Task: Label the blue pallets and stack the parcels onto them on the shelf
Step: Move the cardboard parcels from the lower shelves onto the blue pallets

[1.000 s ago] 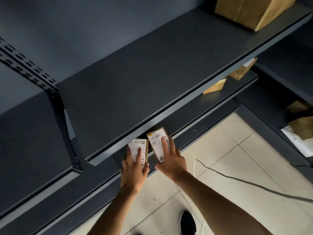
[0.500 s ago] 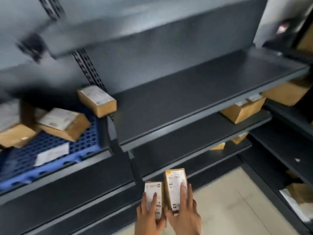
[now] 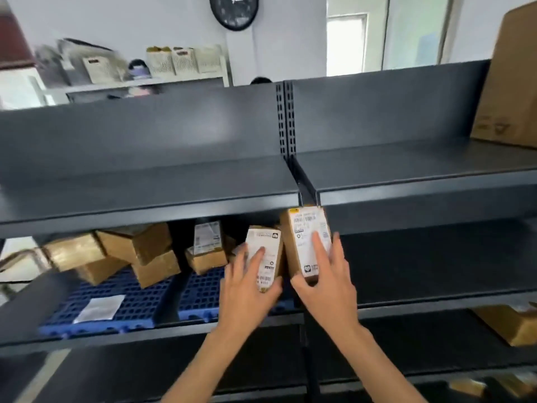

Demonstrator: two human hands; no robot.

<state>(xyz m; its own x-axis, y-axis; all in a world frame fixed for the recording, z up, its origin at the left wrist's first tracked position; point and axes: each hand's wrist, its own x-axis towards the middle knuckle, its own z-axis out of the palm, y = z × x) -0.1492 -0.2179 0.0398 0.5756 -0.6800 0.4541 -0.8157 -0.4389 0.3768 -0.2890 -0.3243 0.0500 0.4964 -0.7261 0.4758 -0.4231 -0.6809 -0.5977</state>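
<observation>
The left hand [image 3: 247,289] grips a small brown cardboard parcel with a white shipping label [image 3: 265,257], thumb under its near end and fingers spread over the label, holding it upright on end. Just to its right, the right hand [image 3: 325,283] clasps a taller brown cardboard parcel with a yellow-cornered white label [image 3: 305,239] in the same way, index finger stretched up the label and thumb wrapped around the lower left corner. The two parcels stand side by side, nearly touching, in front of the upright between the two bays of the dark grey metal shelving [image 3: 406,170], at the height of the second shelf. Behind and left of the left hand, on that shelf, lie two blue plastic grid pallets [image 3: 136,306] placed side by side. A loose pile of brown cardboard boxes [image 3: 116,254] rests on the left pallet, some tilted, and a white paper label [image 3: 98,309] lies flat near its front edge. On the right pallet, a further labelled box [image 3: 207,248] stands just left of the held small parcel. A big cardboard carton [image 3: 508,82] sits far right on the top shelf, and a round black wall clock [image 3: 234,10] hangs beyond.
</observation>
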